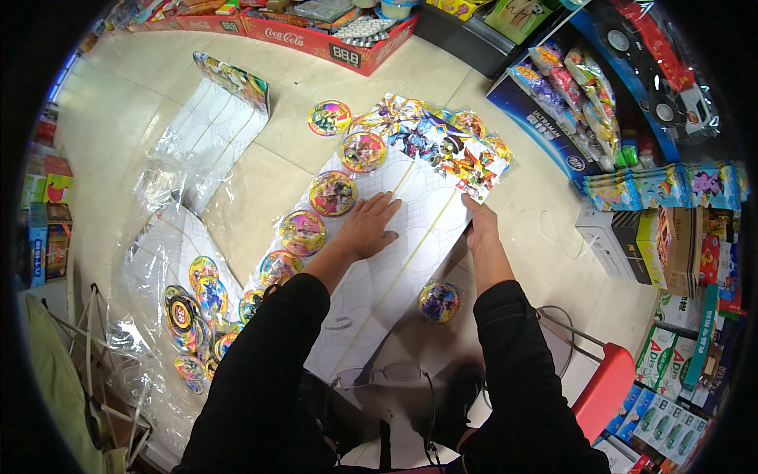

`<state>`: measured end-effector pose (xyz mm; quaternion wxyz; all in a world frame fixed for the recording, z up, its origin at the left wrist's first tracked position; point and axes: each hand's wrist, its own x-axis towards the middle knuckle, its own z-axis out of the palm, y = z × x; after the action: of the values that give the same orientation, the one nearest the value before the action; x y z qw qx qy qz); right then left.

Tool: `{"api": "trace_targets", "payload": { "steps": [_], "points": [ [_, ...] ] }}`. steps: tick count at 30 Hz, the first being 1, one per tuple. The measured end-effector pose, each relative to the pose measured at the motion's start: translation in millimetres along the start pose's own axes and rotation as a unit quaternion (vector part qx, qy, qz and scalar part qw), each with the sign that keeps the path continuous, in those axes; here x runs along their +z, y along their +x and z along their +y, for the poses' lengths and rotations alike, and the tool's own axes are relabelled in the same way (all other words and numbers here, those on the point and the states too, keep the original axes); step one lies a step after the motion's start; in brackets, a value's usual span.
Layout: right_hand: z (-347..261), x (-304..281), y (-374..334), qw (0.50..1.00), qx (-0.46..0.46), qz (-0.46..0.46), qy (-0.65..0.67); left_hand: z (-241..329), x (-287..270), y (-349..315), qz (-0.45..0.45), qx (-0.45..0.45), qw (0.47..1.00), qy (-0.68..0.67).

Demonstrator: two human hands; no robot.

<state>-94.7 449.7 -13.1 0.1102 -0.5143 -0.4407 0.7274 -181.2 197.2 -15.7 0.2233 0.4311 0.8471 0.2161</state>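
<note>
A long white card sheet (pixel 430 209) lies before me, marked with circle outlines and a yellowish lengthwise line. Its far end carries a colourful cartoon-printed header (pixel 442 142). My left hand (pixel 367 227) rests flat on the sheet with its fingers apart. At the right edge, my right hand (pixel 483 231) grips the card, thumb on top and the other fingers mostly hidden beneath. Round cartoon discs, one of them a pink-and-yellow disc (pixel 302 232), line the sheet's left edge. A single purple disc (pixel 439 302) lies apart on the right, below my right hand.
Another white card (pixel 209 118) and clear plastic wrapping (pixel 126 316) with several discs lie left. A loose disc (pixel 329 118) sits on the tiled floor (pixel 296 75). Red boxes (pixel 316 39) stand behind, packed goods (pixel 568 103) at right, a red stool (pixel 604 387) near right.
</note>
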Motion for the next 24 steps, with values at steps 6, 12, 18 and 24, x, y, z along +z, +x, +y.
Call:
{"api": "trace_targets", "payload": {
  "steps": [6,12,18,24],
  "points": [
    [-4,-28,-35,0.975,0.022,-0.095,0.201,18,-25,-16,0.156,0.052,0.985,-0.059],
    [28,-43,-101,0.926,0.040,-0.110,0.358,60,-69,-20,0.248,0.098,0.961,-0.073],
    [-43,-95,-106,0.933,0.034,-0.117,0.340,101,-84,-27,0.239,0.106,0.960,-0.105],
    [-136,-164,-105,0.921,-0.050,-0.079,0.378,96,-82,-45,0.285,0.064,0.953,-0.085]
  ]
}}
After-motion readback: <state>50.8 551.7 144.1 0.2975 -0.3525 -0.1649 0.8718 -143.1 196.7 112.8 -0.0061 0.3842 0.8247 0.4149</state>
